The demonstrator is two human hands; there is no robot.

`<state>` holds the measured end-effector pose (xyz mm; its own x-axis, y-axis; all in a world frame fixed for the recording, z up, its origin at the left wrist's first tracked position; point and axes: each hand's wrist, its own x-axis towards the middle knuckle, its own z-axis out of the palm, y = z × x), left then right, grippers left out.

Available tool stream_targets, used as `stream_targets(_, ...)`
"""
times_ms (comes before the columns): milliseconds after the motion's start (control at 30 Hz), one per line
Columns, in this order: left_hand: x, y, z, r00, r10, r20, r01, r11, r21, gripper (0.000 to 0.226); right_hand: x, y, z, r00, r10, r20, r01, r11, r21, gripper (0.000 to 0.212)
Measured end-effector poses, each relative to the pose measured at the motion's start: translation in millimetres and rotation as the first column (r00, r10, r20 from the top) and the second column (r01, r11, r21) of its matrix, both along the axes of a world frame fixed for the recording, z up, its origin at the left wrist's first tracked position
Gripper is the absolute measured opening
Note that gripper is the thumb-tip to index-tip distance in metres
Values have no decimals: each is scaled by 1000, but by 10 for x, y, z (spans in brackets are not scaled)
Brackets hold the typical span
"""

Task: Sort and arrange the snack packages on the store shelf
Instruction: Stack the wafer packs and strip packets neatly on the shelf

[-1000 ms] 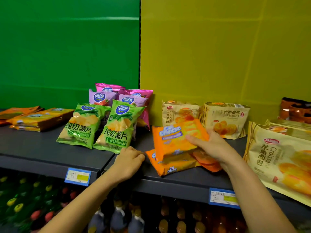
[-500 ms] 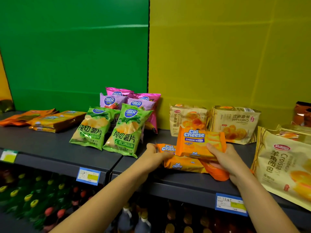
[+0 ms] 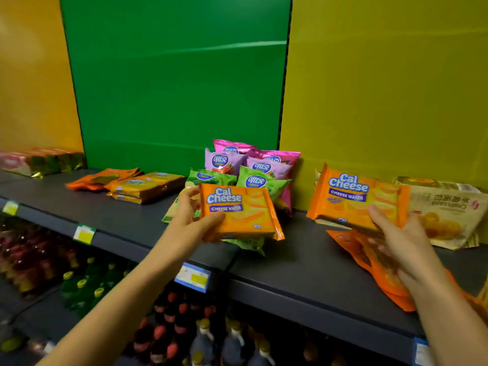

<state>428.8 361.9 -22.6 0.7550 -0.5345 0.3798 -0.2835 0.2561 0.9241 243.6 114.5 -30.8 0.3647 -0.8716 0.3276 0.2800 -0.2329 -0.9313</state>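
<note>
Above the front part of the dark shelf (image 3: 126,220), two orange wafer packs are held clear of the surface, one in each hand.

**Left hand** (image 3: 186,223): the grip is closed on the first Cal Cheese pack (image 3: 243,215) at its lower left corner, thumb across the printed face and fingers behind. The pack hangs in front of the green chip bags (image 3: 260,180), which lean against the pink bags (image 3: 229,159).

**Right hand** (image 3: 404,244): the grip holds the second Cal Cheese pack (image 3: 351,196) by its lower right edge, fingers laid on the face. The thumb is hidden, so how firmly the pack is pinched cannot be told. This pack stands just in front of the croissant bag (image 3: 449,210).

More orange packs (image 3: 369,262) lie flat on the shelf under the right wrist, reaching toward the front lip. Flat yellow-orange packs (image 3: 148,184) lie well apart to the left.

**Handling (judged):** each pack looks light, a film wrapper over a stiff block of wafers, so it keeps its shape when held by one corner. The film is glossy and probably slippery, and the wafers are brittle. Hold is best taken across a short edge, thumb opposite fingers, without squeezing the middle. The crimped end seals give little purchase.
</note>
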Motion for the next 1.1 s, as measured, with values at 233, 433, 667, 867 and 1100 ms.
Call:
stream_targets(233,909,1062,-29,975,191,-113,-198,979,-50,54,914,651,152,996,80,-47,-84,993,-85,51)
stream_targets(433,1654,1965,-65,965,236,-116,-238,971,-3,40,1878,1436,145,990,133,-46,-136,989,-52,43)
stream_targets(667,2524,2567,-45,965,238,-112,-229,970,80,51,2906,2190,178,980,200,15,-200,973,111,45)
stream_targets(867,3042,2396,39,981,169,-98,-155,979,134,44,3571,2335,351,976,217,21,-216,950,227,35)
stream_targets(1100,3640,1816,63,996,25,-88,-6,977,211,18,4273,2102,461,984,172,-48,-159,965,211,43)
